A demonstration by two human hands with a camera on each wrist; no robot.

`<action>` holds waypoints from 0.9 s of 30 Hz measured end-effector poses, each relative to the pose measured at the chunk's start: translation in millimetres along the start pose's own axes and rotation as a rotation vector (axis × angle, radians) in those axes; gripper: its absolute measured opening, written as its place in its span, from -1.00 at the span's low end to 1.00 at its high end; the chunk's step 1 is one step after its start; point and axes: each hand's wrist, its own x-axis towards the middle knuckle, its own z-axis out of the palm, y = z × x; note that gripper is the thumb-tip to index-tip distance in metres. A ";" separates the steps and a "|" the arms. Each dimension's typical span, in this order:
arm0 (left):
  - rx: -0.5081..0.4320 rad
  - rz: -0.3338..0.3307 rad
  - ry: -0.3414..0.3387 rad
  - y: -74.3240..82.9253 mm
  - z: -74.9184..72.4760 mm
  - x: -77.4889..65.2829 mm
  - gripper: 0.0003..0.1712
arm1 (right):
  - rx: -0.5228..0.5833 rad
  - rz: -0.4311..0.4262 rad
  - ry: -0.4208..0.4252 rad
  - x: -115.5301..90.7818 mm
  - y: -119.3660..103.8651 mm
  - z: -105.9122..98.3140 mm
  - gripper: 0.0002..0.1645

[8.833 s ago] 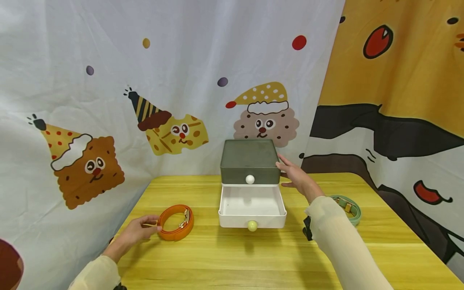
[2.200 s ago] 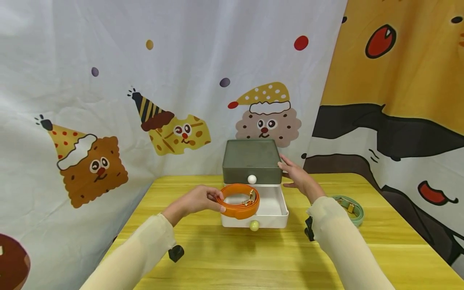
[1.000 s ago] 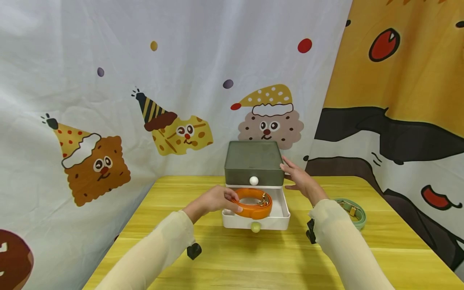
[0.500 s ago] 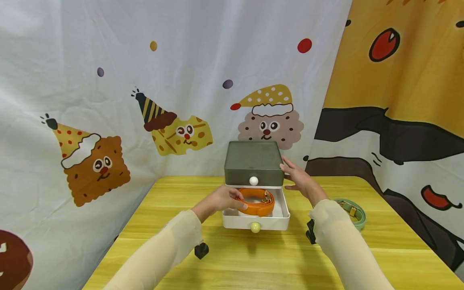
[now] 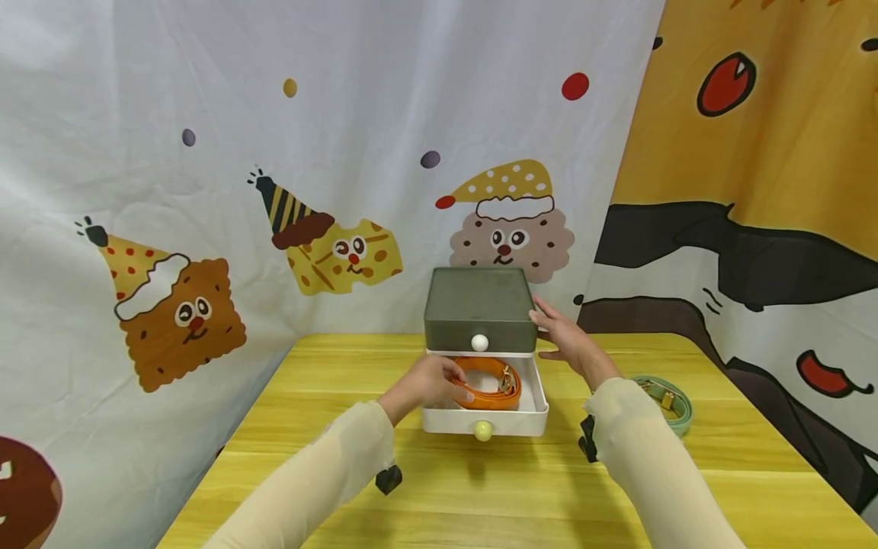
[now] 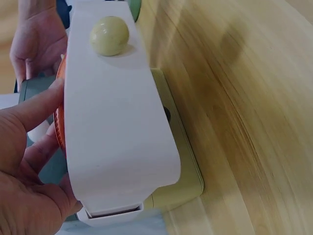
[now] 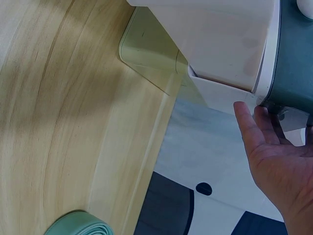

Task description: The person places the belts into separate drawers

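Observation:
A coiled orange belt with a metal buckle lies inside the pulled-out white drawer. My left hand reaches over the drawer's left wall and pinches the coil's left edge. In the left wrist view, thumb and fingers meet around the orange belt, mostly hidden behind the white drawer front. My right hand rests with extended fingers against the right side of the small drawer cabinet, which has a dark grey-green top. In the right wrist view, the right hand's fingertips are at the cabinet's side.
A coiled green belt lies on the wooden table, right of the cabinet. The drawer carries a yellow-green knob; a white knob sits on the dark section above. Beneath the drawer shows a yellow-green base. A printed curtain hangs behind.
My left hand has taken the orange belt from the table's left side, carried it right and lowered it into the drawer. My right hand has stayed at the cabinet's side.

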 end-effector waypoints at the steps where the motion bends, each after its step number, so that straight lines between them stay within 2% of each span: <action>1: 0.009 0.013 0.008 0.0 0.5 0.0 -0.78 | 0.000 0.000 0.000 -0.1 0.0 -0.1 -0.19; 5: 0.064 0.045 0.051 0.0 0.7 -0.1 -0.76 | 0.006 0.000 -0.002 -0.6 -0.6 -0.5 -0.20; 8: 0.084 0.042 0.079 -0.1 -0.5 -0.5 -0.76 | 0.009 0.004 -0.003 -0.9 -0.8 -0.4 -0.20; 16: -0.022 0.034 0.080 1.2 -9.4 -8.7 -0.66 | 0.007 0.010 -0.002 -1.4 -1.1 -0.1 -0.20; 23: -0.131 0.035 0.080 2.7 -16.6 -18.4 -0.72 | 0.007 0.011 0.002 -2.0 -1.5 0.9 -0.20; 27: -0.165 0.035 0.067 1.4 -19.4 -22.2 -0.67 | 0.011 0.006 0.001 -1.4 -1.3 0.4 -0.20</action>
